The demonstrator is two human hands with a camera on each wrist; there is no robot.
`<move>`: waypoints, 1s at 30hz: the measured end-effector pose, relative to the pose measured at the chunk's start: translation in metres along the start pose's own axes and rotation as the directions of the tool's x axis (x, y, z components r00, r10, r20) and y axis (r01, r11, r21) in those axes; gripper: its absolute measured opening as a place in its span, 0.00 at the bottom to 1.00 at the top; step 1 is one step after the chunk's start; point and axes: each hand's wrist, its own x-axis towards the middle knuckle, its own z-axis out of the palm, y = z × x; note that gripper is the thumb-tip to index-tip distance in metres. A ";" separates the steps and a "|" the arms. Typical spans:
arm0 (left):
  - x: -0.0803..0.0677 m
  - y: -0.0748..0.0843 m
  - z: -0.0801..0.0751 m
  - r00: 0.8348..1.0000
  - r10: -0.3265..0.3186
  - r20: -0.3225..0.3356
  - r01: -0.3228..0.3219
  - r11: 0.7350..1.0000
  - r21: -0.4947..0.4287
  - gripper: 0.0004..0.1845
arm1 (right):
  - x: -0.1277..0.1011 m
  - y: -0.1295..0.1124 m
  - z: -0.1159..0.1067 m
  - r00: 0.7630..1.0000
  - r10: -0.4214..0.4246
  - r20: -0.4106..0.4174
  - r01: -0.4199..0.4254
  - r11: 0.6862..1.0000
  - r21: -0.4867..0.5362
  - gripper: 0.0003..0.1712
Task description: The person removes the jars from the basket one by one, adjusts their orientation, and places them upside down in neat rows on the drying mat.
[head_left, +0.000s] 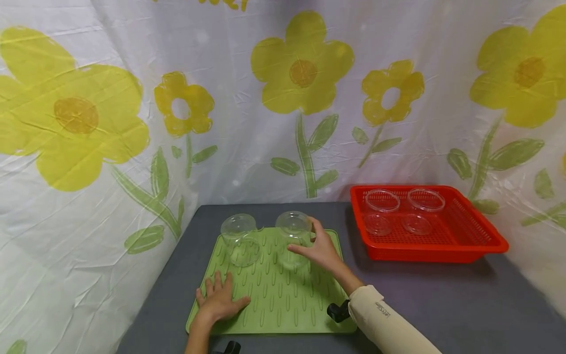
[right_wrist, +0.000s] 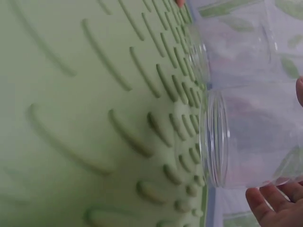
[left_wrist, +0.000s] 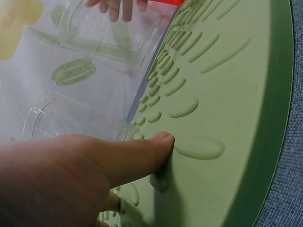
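Two clear jars upside down on a green ribbed mat (head_left: 283,300) on a grey table (head_left: 442,305). Right hand (head_left: 320,248) at the right jar (head_left: 293,238), fingers spread and loosely curved round its side, thumb reaching behind near the top — touching the glass, though whether actually gripping cannot be told from the head view. From the right wrist view, same jar (right_wrist: 251,137) with its threaded mouth down on the mat (right_wrist: 94,118), fingertips (right_wrist: 272,201) just beside its wall. Left jar (head_left: 240,240) standing just beside the right one, untouched, also mouth down.

Left hand (head_left: 218,300) flat on the near left part of the mat, fingers straight and spread, holding nothing — simply pressing down. In the left wrist view, one finger (left_wrist: 137,153) lying along the mat (left_wrist: 222,94) among the raised ridges, with the left jar (left_wrist: 94,85) just past it.

Well apart to the right, a red basket (head_left: 477,246) on the table, with two clear lids (head_left: 402,201) and two more clear round pieces below them inside. Behind everything, a white curtain (head_left: 132,123) with yellow flowers and green leaves.
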 end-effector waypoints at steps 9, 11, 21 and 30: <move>0.000 0.003 0.001 1.000 0.008 0.011 -0.008 1.000 -0.006 0.61 | 0.016 -0.005 0.013 1.000 -0.011 0.006 0.011 1.000 -0.022 0.59; 0.001 0.002 0.003 1.000 0.004 0.016 -0.004 1.000 -0.005 0.61 | 0.017 -0.004 0.015 1.000 -0.005 0.013 0.005 1.000 -0.025 0.59; 0.004 -0.004 0.003 1.000 0.010 0.011 -0.010 1.000 -0.026 0.63 | 0.022 0.001 0.025 0.999 -0.001 0.046 0.001 1.000 -0.015 0.58; -0.006 0.009 -0.006 1.000 -0.003 0.031 0.003 1.000 -0.024 0.58 | 0.023 0.003 0.029 0.999 -0.002 0.055 0.003 1.000 -0.018 0.58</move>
